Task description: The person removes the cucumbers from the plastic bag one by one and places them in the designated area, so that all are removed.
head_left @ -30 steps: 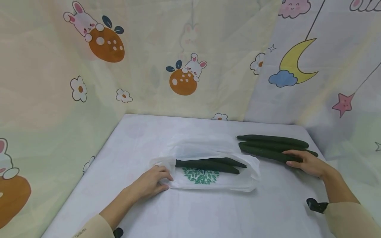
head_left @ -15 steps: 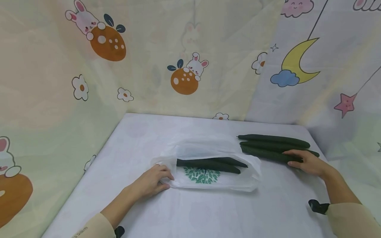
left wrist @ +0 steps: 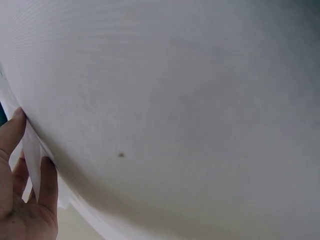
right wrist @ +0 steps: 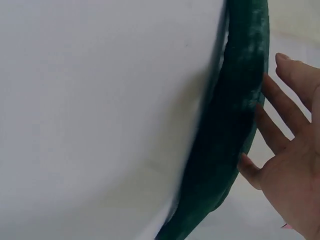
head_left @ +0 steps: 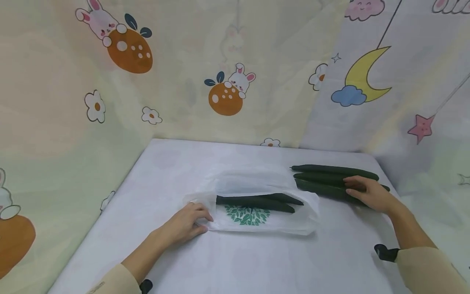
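While pinching the white bag [head_left: 290,227] by its left end with the left hand [head_left: 189,220], left of two cucumbers [head_left: 255,202] inside, touches the nearest of three loose cucumbers [head_left: 323,190] at far right with a spread, unclosed right hand [head_left: 371,194].

The right hand [head_left: 372,194] had shifted slightly back and toward the left end of the front cucumber [head_left: 324,190]. Its thumb, earlier at that cucumber's near edge, no longer covered it, so more of the near side showed, and the foremost fingertip appeared farther beyond the far edge.
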`<state>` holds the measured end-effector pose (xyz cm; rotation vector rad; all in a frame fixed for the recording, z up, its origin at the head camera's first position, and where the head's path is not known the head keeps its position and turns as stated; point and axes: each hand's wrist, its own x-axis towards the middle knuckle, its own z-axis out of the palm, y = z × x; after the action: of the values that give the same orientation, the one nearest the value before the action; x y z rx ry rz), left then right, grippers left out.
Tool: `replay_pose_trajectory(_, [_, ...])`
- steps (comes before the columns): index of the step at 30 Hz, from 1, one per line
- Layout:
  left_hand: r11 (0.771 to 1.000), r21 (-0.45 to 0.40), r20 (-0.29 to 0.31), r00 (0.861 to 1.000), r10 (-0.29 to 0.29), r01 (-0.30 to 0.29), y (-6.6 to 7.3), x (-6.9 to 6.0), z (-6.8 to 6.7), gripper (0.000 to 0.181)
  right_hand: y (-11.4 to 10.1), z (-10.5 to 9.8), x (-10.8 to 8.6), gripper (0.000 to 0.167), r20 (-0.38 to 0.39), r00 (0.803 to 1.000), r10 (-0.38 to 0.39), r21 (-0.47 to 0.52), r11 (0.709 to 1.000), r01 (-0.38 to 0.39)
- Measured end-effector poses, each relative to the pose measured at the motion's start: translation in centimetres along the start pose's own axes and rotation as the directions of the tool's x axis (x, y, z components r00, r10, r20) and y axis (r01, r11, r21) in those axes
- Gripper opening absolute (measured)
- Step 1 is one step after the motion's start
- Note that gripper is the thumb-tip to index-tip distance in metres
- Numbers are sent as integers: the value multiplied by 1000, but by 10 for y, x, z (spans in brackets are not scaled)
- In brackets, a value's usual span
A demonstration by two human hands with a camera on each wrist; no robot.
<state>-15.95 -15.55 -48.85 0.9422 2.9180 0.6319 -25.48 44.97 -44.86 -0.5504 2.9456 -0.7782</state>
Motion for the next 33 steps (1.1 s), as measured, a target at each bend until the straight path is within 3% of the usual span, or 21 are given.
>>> replay_pose_trajectory(19, [1000,16,-16,1000,26,-25,0,2,-1,21,-77,4,20,55,-56,998,-39,78,996,44])
replay_pose_trajectory(27, [997,33,-46,997,67,-66,-2,1,-3,22,-114,11,25,52,-77,988,-136,138,980,146])
replay_pose_trajectory(33, [999,13,-8,999,33,-33,-2,1,-2,22,-137,13,24,52,-75,976,-203,155,965,213])
